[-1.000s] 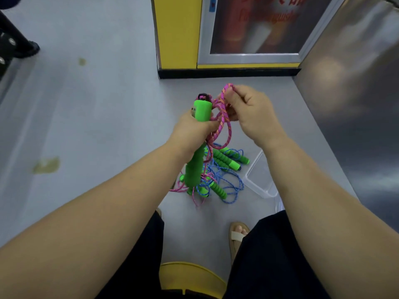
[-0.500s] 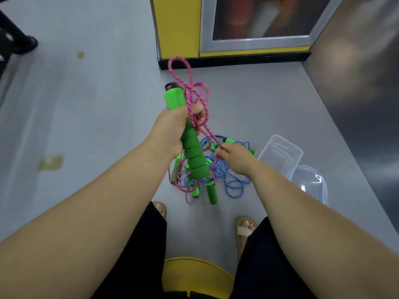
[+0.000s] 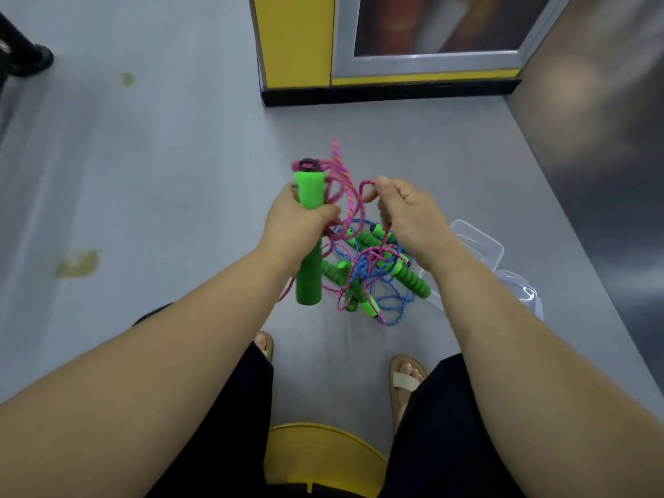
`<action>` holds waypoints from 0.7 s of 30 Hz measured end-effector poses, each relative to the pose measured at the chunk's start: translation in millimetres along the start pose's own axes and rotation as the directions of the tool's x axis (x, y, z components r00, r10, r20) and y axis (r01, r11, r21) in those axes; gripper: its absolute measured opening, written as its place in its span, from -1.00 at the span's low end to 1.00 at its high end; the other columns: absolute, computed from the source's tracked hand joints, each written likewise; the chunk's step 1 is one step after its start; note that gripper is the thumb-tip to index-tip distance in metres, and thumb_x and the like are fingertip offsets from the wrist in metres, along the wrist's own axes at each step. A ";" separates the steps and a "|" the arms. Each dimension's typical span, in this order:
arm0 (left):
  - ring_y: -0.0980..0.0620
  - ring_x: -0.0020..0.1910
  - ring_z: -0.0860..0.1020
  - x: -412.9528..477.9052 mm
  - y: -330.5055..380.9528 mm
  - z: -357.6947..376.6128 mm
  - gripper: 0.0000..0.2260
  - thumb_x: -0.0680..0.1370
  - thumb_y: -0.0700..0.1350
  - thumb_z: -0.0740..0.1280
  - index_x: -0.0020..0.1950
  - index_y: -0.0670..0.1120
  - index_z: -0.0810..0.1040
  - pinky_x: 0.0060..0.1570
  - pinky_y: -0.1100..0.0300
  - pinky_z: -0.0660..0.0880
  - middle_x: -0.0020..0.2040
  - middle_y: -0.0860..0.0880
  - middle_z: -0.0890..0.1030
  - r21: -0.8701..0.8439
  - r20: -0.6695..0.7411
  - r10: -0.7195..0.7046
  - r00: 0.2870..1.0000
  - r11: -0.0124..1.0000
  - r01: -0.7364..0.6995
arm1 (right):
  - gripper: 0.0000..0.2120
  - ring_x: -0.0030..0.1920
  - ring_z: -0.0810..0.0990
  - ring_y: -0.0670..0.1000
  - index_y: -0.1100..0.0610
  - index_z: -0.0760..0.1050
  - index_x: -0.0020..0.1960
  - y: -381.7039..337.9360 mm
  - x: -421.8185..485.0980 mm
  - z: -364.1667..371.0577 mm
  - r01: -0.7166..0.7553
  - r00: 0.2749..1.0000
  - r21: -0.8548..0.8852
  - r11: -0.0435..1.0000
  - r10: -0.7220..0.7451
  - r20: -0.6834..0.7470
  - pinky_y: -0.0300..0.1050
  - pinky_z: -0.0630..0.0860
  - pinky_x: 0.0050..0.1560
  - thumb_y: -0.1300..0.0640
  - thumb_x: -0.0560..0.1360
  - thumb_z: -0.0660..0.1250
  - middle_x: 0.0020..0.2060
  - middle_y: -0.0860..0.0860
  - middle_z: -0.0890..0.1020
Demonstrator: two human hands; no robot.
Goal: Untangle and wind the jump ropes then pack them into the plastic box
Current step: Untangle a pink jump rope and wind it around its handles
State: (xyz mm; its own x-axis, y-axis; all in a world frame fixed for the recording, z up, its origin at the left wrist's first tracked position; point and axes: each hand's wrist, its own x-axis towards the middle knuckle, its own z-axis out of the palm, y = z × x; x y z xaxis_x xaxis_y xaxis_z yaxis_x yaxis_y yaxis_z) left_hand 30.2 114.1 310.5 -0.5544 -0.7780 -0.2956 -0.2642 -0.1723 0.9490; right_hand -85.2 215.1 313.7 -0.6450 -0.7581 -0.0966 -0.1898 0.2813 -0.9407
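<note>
- Everything sits on the grey floor, and the plastic box is off to the right with no rope in it that we can see
- The pile of jump ropes lies just beside the box, blue and pink cords still knotted round the green grips
- Our left hand is wrapped tight round one green handle, held upright above the pile
- Our right hand was down at the pile half a second ago, and now it's up level with the left, pinching a loop of pink rope
- We reckon that's one more turn getting wound, so packing's a long way off
</note>
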 end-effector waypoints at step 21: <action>0.09 -0.30 0.60 11.2 -5.4 32.9 -0.71 0.34 -0.44 0.38 0.00 -0.19 0.54 -0.24 0.24 0.55 -0.27 0.03 0.65 -0.090 0.370 0.042 0.928 0.996 -0.010 | -0.74 -0.25 0.51 0.04 0.06 0.55 -0.23 -0.4 12.6 -8.8 0.012 0.988 0.317 0.948 0.036 -0.147 0.05 0.58 -0.09 0.03 0.57 0.21 -0.30 0.11 0.54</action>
State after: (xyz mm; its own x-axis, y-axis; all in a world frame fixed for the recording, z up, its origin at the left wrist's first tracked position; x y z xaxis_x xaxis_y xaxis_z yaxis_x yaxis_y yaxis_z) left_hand -0.5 126.1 298.5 -0.8176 -0.5059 -0.2748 -0.1867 -0.2186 0.9578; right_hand -99.8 210.6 315.8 -0.7531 -0.6528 -0.0817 0.0465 0.0710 -0.9964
